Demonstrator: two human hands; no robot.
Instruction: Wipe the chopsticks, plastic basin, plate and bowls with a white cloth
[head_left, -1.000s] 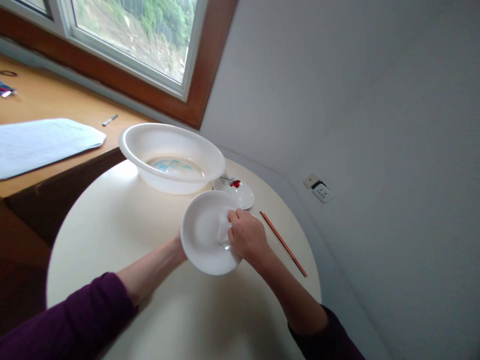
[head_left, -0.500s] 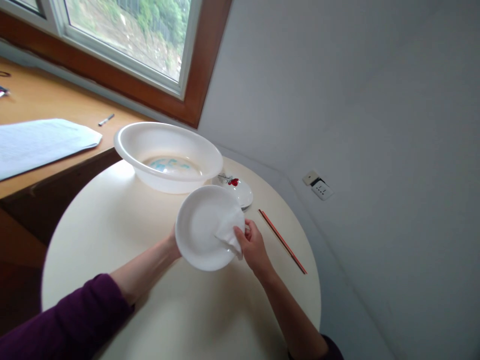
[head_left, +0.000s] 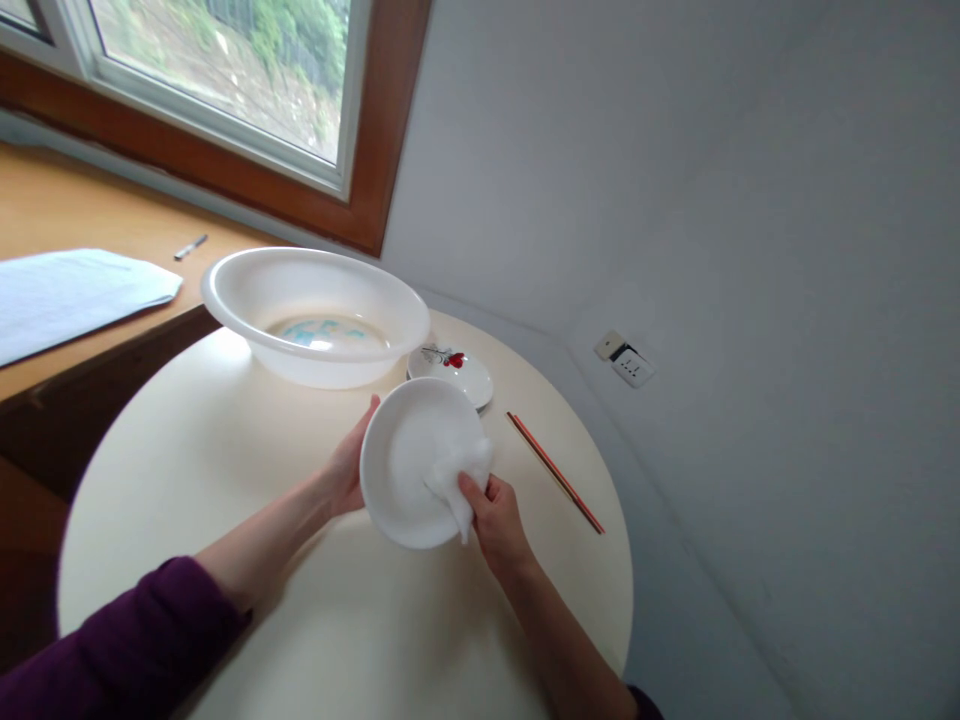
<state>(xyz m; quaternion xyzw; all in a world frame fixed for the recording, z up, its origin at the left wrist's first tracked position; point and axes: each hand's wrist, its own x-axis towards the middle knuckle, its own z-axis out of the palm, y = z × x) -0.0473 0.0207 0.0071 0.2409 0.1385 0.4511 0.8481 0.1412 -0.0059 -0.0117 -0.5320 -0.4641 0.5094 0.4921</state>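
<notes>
While left hand (head_left: 349, 468) grips plate (head_left: 396, 462) by its left side, right hand (head_left: 498, 515) pinches white cloth (head_left: 454, 478) over plate's right rim, chopsticks (head_left: 556, 472) lying near on table (head_left: 337, 630).

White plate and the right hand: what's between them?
A crumpled white cloth or tissue, I can't tell which. The head view shows it pinched in the right hand, draped over the right side of the white plate.
</notes>
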